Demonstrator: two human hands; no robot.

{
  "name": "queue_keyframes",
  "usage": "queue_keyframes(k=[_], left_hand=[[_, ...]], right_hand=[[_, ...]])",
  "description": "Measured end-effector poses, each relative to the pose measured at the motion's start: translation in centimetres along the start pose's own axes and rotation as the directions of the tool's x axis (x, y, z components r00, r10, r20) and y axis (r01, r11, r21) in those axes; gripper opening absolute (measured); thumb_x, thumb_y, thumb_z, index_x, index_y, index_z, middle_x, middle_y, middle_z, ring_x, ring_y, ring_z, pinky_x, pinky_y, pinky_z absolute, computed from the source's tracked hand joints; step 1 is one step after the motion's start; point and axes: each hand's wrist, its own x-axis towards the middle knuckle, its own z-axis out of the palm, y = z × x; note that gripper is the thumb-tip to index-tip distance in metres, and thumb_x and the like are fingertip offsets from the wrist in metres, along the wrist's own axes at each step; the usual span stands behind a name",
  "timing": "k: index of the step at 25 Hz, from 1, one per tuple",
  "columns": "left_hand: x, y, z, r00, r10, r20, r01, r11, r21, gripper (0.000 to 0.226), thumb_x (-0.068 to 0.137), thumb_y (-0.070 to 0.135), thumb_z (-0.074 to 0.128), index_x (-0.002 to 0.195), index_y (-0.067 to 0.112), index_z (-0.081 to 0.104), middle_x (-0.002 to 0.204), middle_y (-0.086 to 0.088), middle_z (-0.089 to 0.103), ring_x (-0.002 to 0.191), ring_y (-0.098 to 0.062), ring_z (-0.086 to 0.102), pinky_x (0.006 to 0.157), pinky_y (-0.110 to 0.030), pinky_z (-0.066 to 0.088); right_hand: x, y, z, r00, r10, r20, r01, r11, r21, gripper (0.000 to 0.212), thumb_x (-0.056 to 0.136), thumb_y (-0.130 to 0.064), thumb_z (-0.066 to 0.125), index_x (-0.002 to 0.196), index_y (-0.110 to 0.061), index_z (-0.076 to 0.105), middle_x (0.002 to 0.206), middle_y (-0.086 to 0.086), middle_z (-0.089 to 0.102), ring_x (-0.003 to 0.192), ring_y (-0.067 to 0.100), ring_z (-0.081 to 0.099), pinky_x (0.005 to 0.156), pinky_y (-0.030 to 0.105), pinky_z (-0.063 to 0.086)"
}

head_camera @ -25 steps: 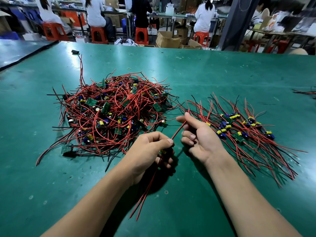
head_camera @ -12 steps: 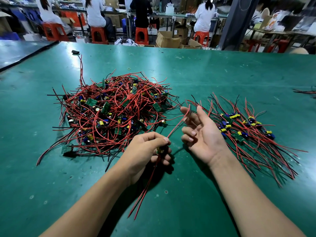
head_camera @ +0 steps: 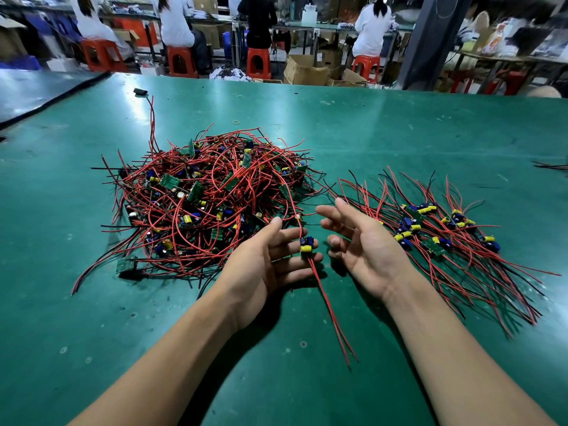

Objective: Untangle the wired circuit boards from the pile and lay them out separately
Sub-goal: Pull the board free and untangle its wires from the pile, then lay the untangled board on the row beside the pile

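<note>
A tangled pile point(head_camera: 212, 198) of small green circuit boards with red and black wires lies left of centre on the green table point(head_camera: 399, 133). To the right, several separated boards point(head_camera: 430, 232) lie spread out with their wires fanned toward me. My left hand point(head_camera: 267, 262) is palm up with fingers extended; one small board point(head_camera: 306, 246) with a yellow capacitor rests on its fingertips, its red wires trailing down toward me and up to the pile. My right hand point(head_camera: 365, 250) is open, palm facing left, just right of that board, holding nothing.
A small black part point(head_camera: 140, 91) with a red lead lies far back left. More wires point(head_camera: 553, 166) poke in at the right edge. Beyond the table are people seated on red stools point(head_camera: 183, 61) and cardboard boxes point(head_camera: 305, 69).
My left hand has uncurled from gripping the board and now carries it on flat fingers. My right hand let go of the red wire and opened.
</note>
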Motion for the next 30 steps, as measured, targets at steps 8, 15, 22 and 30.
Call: queue_keyframes(k=[8, 15, 22, 30], left_hand=[[0.5, -0.5, 0.0, 1.0, 0.029, 0.005, -0.029, 0.999, 0.014, 0.037, 0.09, 0.035, 0.056, 0.12, 0.015, 0.064, 0.109, -0.005, 0.075, 0.102, -0.021, 0.07, 0.095, -0.037, 0.053], [-0.2, -0.2, -0.1, 0.928, 0.273, -0.253, -0.25, 0.961, 0.12, 0.018, 0.099, 0.007, 0.053, 0.117, 0.004, 0.052, 0.104, -0.022, 0.066, 0.081, -0.034, 0.074, 0.071, -0.037, 0.063], [-0.5, -0.6, 0.5, 0.925, 0.372, -0.081, -0.343, 0.907, 0.245, 0.031, 0.1, 0.009, 0.052, 0.128, 0.019, 0.062, 0.115, 0.003, 0.069, 0.09, -0.025, 0.074, 0.082, -0.04, 0.06], [-1.1, -1.5, 0.8, 0.69, 0.717, 0.097, -0.645, 0.548, 0.532, 0.028, 0.096, 0.002, 0.058, 0.119, 0.013, 0.069, 0.102, 0.006, 0.075, 0.088, -0.017, 0.074, 0.081, -0.034, 0.06]], right_hand=[[-0.7, 0.6, 0.8, 0.933, -0.353, 0.067, 0.321, 0.737, -0.595, 0.021, 0.08, -0.016, 0.081, 0.098, -0.027, 0.076, 0.092, -0.001, 0.074, 0.079, 0.01, 0.067, 0.076, 0.029, 0.052], [-0.4, -1.2, -2.6, 0.761, -0.588, -0.274, 0.082, 0.506, -0.859, 0.039, 0.081, -0.02, 0.079, 0.119, -0.019, 0.073, 0.11, 0.005, 0.065, 0.1, 0.023, 0.062, 0.091, 0.026, 0.043], [-0.8, 0.4, 0.2, 0.883, -0.465, 0.068, 0.27, 0.385, -0.882, 0.019, 0.087, -0.031, 0.074, 0.103, -0.021, 0.077, 0.092, -0.009, 0.074, 0.081, 0.005, 0.066, 0.078, 0.014, 0.045], [-0.3, 0.4, -1.4, 0.845, -0.526, -0.096, 0.095, 0.325, -0.941, 0.035, 0.088, -0.024, 0.07, 0.123, -0.02, 0.07, 0.119, 0.006, 0.069, 0.094, 0.024, 0.067, 0.094, 0.038, 0.052]])
